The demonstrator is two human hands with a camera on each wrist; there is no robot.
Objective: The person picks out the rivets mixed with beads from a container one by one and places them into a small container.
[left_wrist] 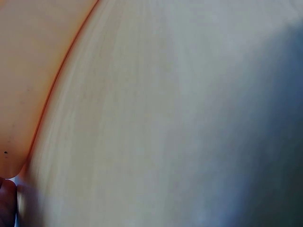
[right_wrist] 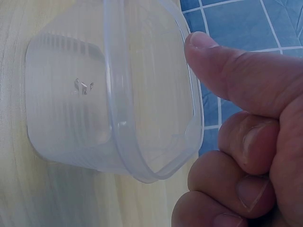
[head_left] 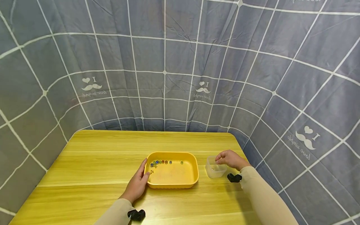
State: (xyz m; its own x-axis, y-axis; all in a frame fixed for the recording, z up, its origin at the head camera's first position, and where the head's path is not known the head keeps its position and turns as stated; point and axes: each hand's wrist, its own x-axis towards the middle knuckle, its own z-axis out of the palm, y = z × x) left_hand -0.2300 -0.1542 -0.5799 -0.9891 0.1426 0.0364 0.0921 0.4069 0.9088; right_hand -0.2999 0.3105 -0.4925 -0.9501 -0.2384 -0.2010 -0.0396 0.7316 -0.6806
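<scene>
In the head view, my left hand (head_left: pixel 136 183) grips the left edge of a yellow plastic tray (head_left: pixel 171 186), thumb over the rim. Several coloured glass marbles (head_left: pixel 166 162) lie along the tray's far side, mostly to the left. Small gold-coloured pieces (head_left: pixel 152 172) lie near the thumb. Over a clear plastic container (head_left: pixel 216 174), my right hand (head_left: pixel 231 158) has its fingers curled. The right wrist view shows the thumb by the container's rim; the index finger is hidden and no held thing shows. A small shiny piece (right_wrist: pixel 84 86) is visible through the container wall.
The yellow wood-grain table (head_left: pixel 107 156) carries the tray and, to its right, the container. A grey-blue checked curtain (head_left: pixel 180 84) hangs around the far edge and sides. Black wrist devices (head_left: pixel 136 215) sit on both sleeves.
</scene>
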